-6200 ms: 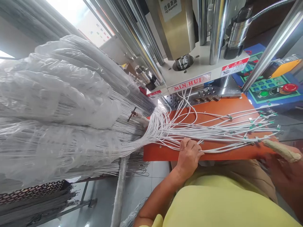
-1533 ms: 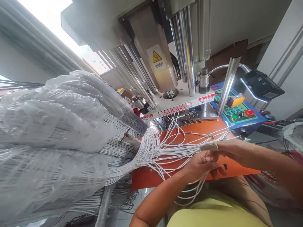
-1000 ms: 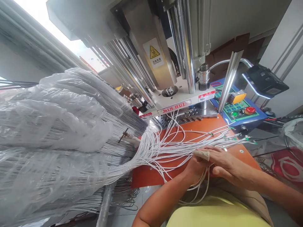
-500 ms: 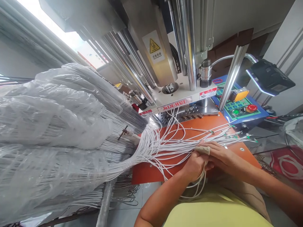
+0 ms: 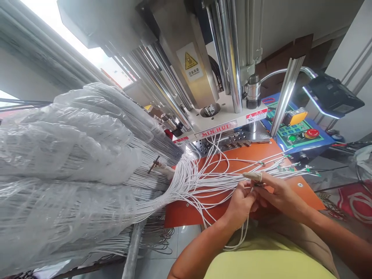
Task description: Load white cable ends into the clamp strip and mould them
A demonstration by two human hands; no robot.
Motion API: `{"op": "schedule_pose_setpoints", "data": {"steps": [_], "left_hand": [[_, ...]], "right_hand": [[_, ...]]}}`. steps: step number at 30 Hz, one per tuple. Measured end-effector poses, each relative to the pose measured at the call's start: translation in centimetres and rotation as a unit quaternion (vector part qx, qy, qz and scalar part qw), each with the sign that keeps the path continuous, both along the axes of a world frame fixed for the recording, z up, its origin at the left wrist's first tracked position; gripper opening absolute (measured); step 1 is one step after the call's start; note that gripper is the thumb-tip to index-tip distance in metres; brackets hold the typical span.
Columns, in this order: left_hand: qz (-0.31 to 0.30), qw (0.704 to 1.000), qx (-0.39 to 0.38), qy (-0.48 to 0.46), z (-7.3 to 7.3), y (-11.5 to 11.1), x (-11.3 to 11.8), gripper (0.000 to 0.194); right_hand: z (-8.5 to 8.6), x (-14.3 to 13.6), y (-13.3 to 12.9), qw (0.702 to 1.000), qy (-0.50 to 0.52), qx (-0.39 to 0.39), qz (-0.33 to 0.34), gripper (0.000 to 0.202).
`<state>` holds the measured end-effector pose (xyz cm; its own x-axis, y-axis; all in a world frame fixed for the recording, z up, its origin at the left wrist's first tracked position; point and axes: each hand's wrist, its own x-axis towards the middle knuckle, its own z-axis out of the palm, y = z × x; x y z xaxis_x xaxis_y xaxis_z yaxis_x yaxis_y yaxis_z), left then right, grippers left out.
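My left hand (image 5: 241, 201) is closed, fingertips pinched around something too small to make out, with a white cable (image 5: 243, 234) hanging below it. My right hand (image 5: 271, 192) meets it, its fingers pressed together at the same spot; a beige covering (image 5: 253, 177) wraps one fingertip. Both hands are over the near edge of the orange board (image 5: 232, 161). Just beyond them lies a thick bundle of white cables (image 5: 186, 174), fanning right to ends with small green parts (image 5: 308, 169).
A press machine (image 5: 216, 130) with metal columns stands behind the board. Plastic-wrapped cable bundles (image 5: 87, 151) fill the left. At right are a blue control box (image 5: 308, 143) with buttons and a black lamp (image 5: 334, 97). A T-shaped handle (image 5: 153, 164) stands left of the board.
My hands have shifted their grip; the right fingers have lifted off the left hand's back, and the wrapped fingertip now points left. The view has moved slightly.
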<state>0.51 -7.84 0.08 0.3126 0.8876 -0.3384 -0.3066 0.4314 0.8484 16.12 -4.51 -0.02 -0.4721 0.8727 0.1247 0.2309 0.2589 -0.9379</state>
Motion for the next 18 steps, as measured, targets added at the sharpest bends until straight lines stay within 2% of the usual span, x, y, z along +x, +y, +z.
{"op": "schedule_pose_setpoints", "data": {"steps": [2, 4, 6, 8, 9, 10, 11, 12, 14, 16, 18], "left_hand": [[-0.007, 1.0, 0.0, 0.016, 0.5, 0.0, -0.1, 0.041], [0.003, 0.999, 0.001, 0.035, 1.2, 0.3, -0.6, 0.04], [0.041, 0.997, 0.008, 0.058, 2.0, 1.0, -1.5, 0.038], [0.079, 0.994, 0.018, 0.079, 2.8, 2.0, -2.6, 0.04], [0.093, 0.991, 0.023, 0.089, 3.3, 2.5, -3.2, 0.043], [0.101, 0.989, 0.03, 0.101, 3.7, 3.1, -3.7, 0.044], [0.102, 0.988, 0.039, 0.113, 4.0, 3.6, -4.1, 0.045], [0.096, 0.987, 0.048, 0.121, 4.3, 4.0, -4.4, 0.046], [0.074, 0.987, 0.06, 0.128, 4.5, 4.7, -4.7, 0.046], [0.068, 0.988, 0.065, 0.12, 4.3, 5.2, -4.7, 0.042], [0.083, 0.989, 0.063, 0.103, 3.8, 5.5, -4.6, 0.038]], "right_hand": [[0.2, 0.0, 0.1, 0.998, -0.003, 0.064, -0.01, 0.044], [0.6, 0.4, 0.8, 0.996, -0.001, 0.093, 0.002, 0.048], [1.0, 1.2, 2.7, 0.996, -0.012, 0.085, 0.026, 0.052], [1.1, 1.9, 5.9, 0.993, -0.057, 0.105, 0.012, 0.051], [0.8, 2.1, 7.9, 0.985, -0.097, 0.143, -0.018, 0.048], [0.5, 2.3, 10.0, 0.968, -0.155, 0.19, -0.061, 0.043], [0.1, 2.2, 12.1, 0.944, -0.231, 0.225, -0.073, 0.04], [-0.3, 2.1, 13.9, 0.915, -0.313, 0.243, -0.072, 0.037], [-1.0, 1.5, 16.9, 0.874, -0.413, 0.253, -0.035, 0.037], [-1.3, 0.9, 18.5, 0.862, -0.444, 0.246, 0.003, 0.041], [-1.0, 0.4, 18.8, 0.862, -0.45, 0.232, 0.023, 0.045]]}}
